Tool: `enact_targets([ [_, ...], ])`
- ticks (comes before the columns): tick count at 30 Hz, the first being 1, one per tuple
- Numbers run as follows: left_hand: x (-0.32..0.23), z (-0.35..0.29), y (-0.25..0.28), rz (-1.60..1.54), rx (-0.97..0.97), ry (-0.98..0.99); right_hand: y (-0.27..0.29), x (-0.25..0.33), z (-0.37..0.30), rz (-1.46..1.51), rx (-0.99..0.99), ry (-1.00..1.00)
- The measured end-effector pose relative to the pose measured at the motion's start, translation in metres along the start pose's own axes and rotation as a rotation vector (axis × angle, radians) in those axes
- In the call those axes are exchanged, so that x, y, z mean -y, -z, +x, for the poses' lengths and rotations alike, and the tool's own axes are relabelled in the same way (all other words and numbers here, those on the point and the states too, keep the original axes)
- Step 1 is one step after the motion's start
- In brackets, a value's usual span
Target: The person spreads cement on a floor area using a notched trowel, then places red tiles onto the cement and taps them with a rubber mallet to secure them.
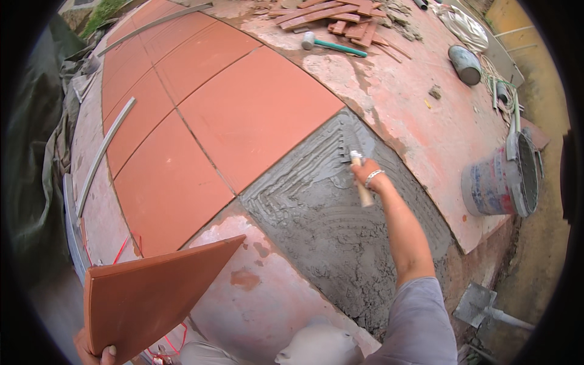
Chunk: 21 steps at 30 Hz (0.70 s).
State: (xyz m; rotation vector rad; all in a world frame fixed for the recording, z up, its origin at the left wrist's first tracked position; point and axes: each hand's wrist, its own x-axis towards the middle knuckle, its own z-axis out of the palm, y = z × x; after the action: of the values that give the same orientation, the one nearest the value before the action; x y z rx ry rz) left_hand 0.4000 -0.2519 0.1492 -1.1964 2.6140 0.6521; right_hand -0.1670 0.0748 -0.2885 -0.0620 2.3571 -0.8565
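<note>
My right hand (370, 173) is closed round the wooden handle of a notched trowel (348, 141). The trowel's toothed edge rests on grey mortar (328, 225), beside the laid tiles. Ridges run through the mortar near the tile edge, and the part closer to me looks rougher. At the lower left, my left hand (96, 351) grips a loose terracotta tile (155, 298) by its lower corner. That tile is held up on a slant, apart from the floor; most of my left fingers are hidden behind it.
Laid terracotta tiles (261, 109) stretch away to the far left, with a metal straightedge (104, 155) on them. A mallet (309, 41) lies near stacked tile strips (365, 18). At right stand a mortar-stained bucket (486, 182) and a tipped dark container (465, 64); a shovel (477, 304) lies lower right.
</note>
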Motion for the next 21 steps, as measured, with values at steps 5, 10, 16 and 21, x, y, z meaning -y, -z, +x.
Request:
enact_targets([
  [5,-0.011,0.000,-0.005,0.011,-0.019,0.005,-0.062,-0.002,-0.038,0.535,-0.044,-0.135],
  [10,-0.013,-0.004,-0.006,-0.059,-0.009,0.055,-0.057,-0.022,-0.052,0.361,-0.215,-0.194],
  [16,-0.009,-0.008,-0.005,0.048,-0.010,0.068,-0.040,-0.078,-0.099,0.561,-0.312,-0.321],
  [21,-0.011,-0.009,-0.007,0.062,-0.050,0.073,-0.080,-0.061,-0.129,0.734,-0.435,-0.298],
])
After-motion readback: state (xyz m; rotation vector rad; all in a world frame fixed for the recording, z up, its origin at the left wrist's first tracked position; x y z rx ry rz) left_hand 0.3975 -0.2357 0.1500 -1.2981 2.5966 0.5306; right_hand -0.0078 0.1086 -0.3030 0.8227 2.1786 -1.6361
